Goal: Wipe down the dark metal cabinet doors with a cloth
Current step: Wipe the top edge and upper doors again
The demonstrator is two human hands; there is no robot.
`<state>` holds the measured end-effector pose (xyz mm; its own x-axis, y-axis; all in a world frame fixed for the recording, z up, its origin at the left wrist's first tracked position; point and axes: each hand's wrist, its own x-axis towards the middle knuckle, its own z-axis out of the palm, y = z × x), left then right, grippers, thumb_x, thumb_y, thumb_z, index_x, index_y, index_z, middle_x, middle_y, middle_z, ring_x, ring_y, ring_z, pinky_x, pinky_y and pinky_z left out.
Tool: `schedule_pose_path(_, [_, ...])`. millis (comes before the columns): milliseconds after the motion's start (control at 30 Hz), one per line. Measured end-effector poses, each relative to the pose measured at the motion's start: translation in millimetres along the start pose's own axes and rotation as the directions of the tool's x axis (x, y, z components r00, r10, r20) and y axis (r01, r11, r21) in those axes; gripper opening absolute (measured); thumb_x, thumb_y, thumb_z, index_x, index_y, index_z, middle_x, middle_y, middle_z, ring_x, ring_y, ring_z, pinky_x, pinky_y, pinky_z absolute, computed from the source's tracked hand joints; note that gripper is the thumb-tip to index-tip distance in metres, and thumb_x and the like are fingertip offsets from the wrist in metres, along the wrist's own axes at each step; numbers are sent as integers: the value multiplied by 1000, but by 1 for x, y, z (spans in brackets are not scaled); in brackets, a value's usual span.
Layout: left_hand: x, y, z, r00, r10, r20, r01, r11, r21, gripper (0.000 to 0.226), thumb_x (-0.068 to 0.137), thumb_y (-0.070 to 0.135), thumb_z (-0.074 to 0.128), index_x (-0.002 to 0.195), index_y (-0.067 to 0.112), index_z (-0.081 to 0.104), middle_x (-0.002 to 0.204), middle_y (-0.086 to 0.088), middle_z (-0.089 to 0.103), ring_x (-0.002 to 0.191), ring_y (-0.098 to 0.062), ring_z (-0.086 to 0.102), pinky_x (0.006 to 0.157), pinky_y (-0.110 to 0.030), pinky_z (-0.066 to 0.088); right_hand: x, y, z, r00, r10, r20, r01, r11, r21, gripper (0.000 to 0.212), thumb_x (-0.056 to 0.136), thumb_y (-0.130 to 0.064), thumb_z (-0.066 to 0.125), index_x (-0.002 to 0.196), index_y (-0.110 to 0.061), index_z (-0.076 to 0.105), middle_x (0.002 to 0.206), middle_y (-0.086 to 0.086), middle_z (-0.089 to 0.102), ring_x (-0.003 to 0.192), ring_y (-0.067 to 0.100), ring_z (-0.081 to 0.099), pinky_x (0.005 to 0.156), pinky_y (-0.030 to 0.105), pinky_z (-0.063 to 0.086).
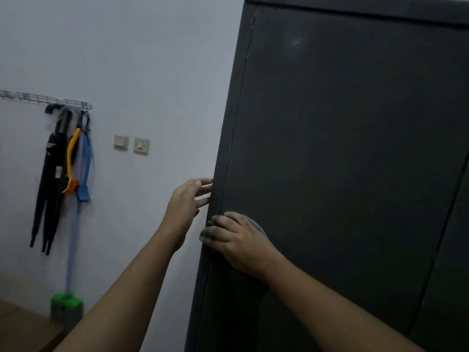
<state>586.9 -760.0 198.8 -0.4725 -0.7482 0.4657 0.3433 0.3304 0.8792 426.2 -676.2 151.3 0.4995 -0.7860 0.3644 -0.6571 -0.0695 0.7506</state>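
The cloth, a grey one, lay flat against the dark cabinet door, low on the panel and close to its left edge. Our right hand covered most of it. The palm and spread fingers pressed it to the metal rather than bunching it, so only a curved rim showed past the knuckles on the right and a small corner by the fingertips on the left.

Our left hand was a little higher and further left, holding nothing. Its straight fingers touched the cabinet's left side edge. The two hands were near each other but apart.

A second door met the first along a seam on the right.

On the pale wall to the left hung a wire rack. It carried folded black umbrellas, an orange brush and a blue brush. A mop with a green head stood below them. Two switches sat between the rack and the cabinet.
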Motion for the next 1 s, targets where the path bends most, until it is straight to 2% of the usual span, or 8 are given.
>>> schedule_pose_path(100, [-3, -2, -5, 999, 21, 49, -25, 996, 86, 37, 108, 27, 29, 130, 23, 58, 115, 13, 66, 101, -3, 62, 76, -14, 46, -5, 11, -6, 995, -97, 19, 98, 992, -73, 52, 88, -24, 68, 138, -32, 56, 141, -8, 56, 138, 20, 43, 116, 46, 30])
schedule_pose_path(167, [-2, -2, -7, 998, 38, 56, -44, 994, 104, 33, 107, 25, 33, 130, 22, 57, 119, 6, 66, 106, -12, 65, 73, -11, 50, 0, 33, -17, 994, -102, -27, 98, 989, -108, 49, 89, -23, 63, 138, -31, 56, 141, -6, 56, 137, 21, 44, 118, 48, 29])
schedule_pose_path(267, [3, 5, -1, 990, 131, 51, -138, 978, 157, 31, 103, 26, 42, 131, 31, 52, 128, 4, 61, 117, -13, 60, 98, -28, 49, 18, 78, -43, 977, 18, -213, -45, 992, -122, 47, 90, -20, 61, 136, -26, 58, 139, -3, 58, 132, 23, 50, 113, 48, 34])
schedule_pose_path(400, [12, 32, 18, 959, 274, 78, -284, 922, 264, 44, 105, 19, 41, 146, 34, 36, 138, 6, 50, 125, -8, 49, 107, -35, 42, 57, 145, -84, 905, 142, -402, -207, 971, -123, 40, 92, -16, 60, 131, -22, 64, 133, 1, 63, 123, 28, 57, 104, 48, 43])
schedule_pose_path(533, [30, 53, 30, 965, 249, 81, -262, 936, 237, 60, 106, 25, 39, 159, 24, 12, 158, 1, 32, 143, -17, 34, 119, -42, 30, 94, 211, -127, 846, 240, -476, -323, 941, -98, 37, 94, -16, 55, 129, -22, 65, 128, 2, 65, 119, 30, 58, 101, 53, 44])
schedule_pose_path(767, [48, 58, 46, 958, 263, 114, -284, 921, 268, 70, 104, 31, 44, 159, 23, 0, 165, 1, 13, 150, -15, 16, 122, -40, 19, 139, 262, -181, 665, 561, -493, -604, 792, 87, 39, 101, -16, 44, 136, -25, 57, 140, -1, 54, 141, 28, 36, 118, 60, 16])
schedule_pose_path(933, [52, 57, 51, 956, 273, 110, -293, 910, 292, 71, 105, 31, 42, 158, 25, -6, 165, -1, 7, 151, -19, 11, 121, -39, 16, 159, 264, -187, 379, 757, -532, -744, 591, 312, 42, 102, -13, 40, 138, -32, 54, 145, -9, 49, 148, 26, 23, 118, 60, 5])
schedule_pose_path(1000, [56, 56, 52, 955, 284, 83, -296, 919, 259, 69, 105, 31, 42, 158, 25, -1, 164, -1, 13, 150, -19, 15, 122, -42, 17, 158, 262, -183, 434, 713, -551, -712, 646, 276, 44, 99, -11, 41, 135, -31, 57, 142, -8, 52, 145, 27, 30, 118, 59, 11])
